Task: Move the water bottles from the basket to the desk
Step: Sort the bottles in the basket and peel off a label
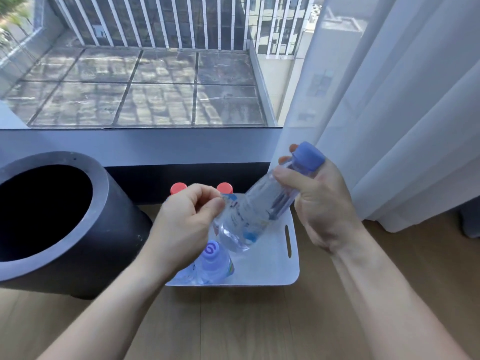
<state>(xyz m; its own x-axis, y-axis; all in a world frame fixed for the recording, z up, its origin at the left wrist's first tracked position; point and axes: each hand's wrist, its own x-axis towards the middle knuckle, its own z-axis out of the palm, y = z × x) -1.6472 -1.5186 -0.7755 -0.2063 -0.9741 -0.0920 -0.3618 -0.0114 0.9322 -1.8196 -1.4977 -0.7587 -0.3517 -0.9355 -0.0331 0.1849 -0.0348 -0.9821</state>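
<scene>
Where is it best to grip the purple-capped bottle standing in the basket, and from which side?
Probably the neck just under the cap, from above: the purple-capped bottle stands about upright, cap up, its body low inside the basket.

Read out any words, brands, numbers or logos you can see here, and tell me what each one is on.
On the blue cap of the bottle in the white basket: a white spiral sign, like "G" or "6"; no sure letter.
On the label of the clear bottle in the right hand: print too blurred to read.
On the two red caps: no text shows.
</scene>
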